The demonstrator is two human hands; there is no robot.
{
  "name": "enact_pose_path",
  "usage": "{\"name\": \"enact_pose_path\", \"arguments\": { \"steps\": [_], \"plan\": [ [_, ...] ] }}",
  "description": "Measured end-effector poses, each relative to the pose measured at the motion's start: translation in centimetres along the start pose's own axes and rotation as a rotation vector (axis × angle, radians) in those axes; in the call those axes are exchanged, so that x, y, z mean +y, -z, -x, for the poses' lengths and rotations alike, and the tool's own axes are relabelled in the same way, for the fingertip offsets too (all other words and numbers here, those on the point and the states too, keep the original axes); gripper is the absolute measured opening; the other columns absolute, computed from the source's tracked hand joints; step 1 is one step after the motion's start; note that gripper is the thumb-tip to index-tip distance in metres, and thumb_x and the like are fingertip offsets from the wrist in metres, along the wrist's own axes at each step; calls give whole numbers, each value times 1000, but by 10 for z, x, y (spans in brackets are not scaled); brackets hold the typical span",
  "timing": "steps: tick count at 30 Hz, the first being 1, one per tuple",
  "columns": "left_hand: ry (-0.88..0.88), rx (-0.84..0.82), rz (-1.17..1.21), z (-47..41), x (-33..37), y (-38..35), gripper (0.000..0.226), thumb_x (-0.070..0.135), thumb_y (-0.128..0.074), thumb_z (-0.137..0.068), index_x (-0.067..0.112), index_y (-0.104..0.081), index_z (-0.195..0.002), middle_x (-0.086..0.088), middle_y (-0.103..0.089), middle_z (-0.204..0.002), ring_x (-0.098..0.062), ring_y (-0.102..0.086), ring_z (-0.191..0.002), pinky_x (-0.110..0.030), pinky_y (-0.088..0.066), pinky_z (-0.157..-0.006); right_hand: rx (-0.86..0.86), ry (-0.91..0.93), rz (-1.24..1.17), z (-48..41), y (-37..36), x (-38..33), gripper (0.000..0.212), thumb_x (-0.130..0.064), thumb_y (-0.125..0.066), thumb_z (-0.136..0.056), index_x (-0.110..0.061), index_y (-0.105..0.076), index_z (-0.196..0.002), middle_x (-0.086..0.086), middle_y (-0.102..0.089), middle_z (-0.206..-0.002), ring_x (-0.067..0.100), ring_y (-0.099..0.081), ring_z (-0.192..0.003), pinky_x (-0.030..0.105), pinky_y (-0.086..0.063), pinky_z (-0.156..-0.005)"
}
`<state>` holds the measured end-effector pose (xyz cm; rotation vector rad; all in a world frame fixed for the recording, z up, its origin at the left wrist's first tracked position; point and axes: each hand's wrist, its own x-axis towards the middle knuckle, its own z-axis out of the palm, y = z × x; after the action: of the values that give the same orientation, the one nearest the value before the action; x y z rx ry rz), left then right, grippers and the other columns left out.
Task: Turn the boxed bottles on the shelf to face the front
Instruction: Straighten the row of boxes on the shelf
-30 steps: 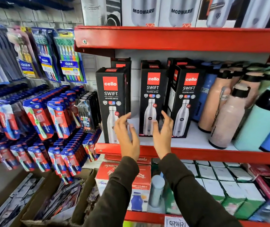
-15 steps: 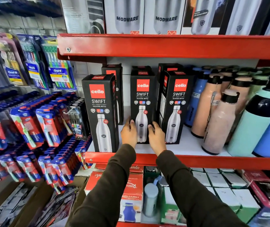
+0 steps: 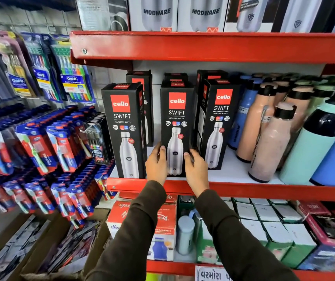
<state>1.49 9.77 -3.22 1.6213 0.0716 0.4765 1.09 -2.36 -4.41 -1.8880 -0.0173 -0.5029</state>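
2 hands clasp the middle box low down.

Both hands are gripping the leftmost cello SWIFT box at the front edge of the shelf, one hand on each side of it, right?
Not the leftmost. In the head view the left hand and right hand hold the middle cello SWIFT box, one on each side near its base. The leftmost box stands untouched beside it at the front edge of the shelf.

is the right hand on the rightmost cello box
No, the right hand and left hand both grip the middle box.
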Motion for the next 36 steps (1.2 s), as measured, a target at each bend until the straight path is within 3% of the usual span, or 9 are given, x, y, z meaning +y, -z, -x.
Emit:
{"name": "enact_pose_path", "arguments": {
  "steps": [2,4,8,12,16,21,25,31,36],
  "plan": [
    [11,15,25,6,0,3,42,35,-49,-100,19,-56,-138,2,-60,-136,-1,-50,-115,10,-29,-77,5,9,12,6,3,0,43,-31,-49,-102,-12,-53,-140,8,-64,-133,20,-59,-121,20,-38,-94],
    [15,26,37,12,1,6,43,38,-51,-98,21,-57,-137,9,-62,-130,2,-49,-113,11,-29,-74,11,23,21,13,6,0,41,-33,-49,-101,-15,-54,-138,6,-66,-129,13,-61,-109,19,-40,-91],
    [-5,27,50,21,2,11,43,41,-53,-96,24,-59,-135,27,-59,-106,2,-52,-108,-2,-34,-86,24,54,45,20,11,-1,39,-32,-50,-100,-19,-57,-136,-10,-66,-110,-20,-57,-82,-5,-36,-74],
    [-12,12,60,20,2,15,43,41,-53,-96,23,-58,-135,24,-59,-106,6,-54,-104,-13,-36,-91,27,67,53,19,10,-4,39,-31,-51,-99,-19,-58,-136,-15,-59,-104,-31,-52,-79,-9,-35,-69],
    [-28,22,39,28,7,11,40,36,-53,-97,21,-59,-134,25,-59,-104,22,-55,-92,-4,-36,-84,29,83,46,23,19,-4,39,-30,-52,-99,-19,-57,-136,-16,-59,-100,-29,-54,-74,-8,-37,-66],
    [-28,52,73,39,11,6,40,33,-52,-99,20,-56,-136,15,-58,-118,-3,-55,-114,-11,-38,-94,0,87,18,30,28,-3,38,-30,-52,-100,-21,-56,-136,-28,-58,-99,-24,-58,-82,0,-46,-74],
    [-194,177,107,55,9,0,35,23,-49,-100,24,-53,-136,12,-54,-131,-7,-49,-129,-27,-39,-108,22,102,4,32,34,-5,37,-31,-50,-101,-24,-51,-137,0,-55,-135,13,-58,-116,38,-48,-105],
    [-466,364,-36,71,20,-31,36,19,-46,-99,30,-50,-134,9,-49,-131,-5,-42,-127,-25,-30,-109,235,163,40,17,76,8,43,-18,-55,-98,-19,-47,-139,8,-44,-137,28,-41,-132,40,-34,-112],
    [-621,118,-1,79,33,-75,42,14,-40,-101,21,-42,-143,4,-47,-142,-19,-41,-136,-46,-33,-113,254,63,14,-10,104,20,59,-17,-54,-99,-11,-29,-152,15,-29,-156,29,-25,-147,39,-21,-119]
  ]
}}
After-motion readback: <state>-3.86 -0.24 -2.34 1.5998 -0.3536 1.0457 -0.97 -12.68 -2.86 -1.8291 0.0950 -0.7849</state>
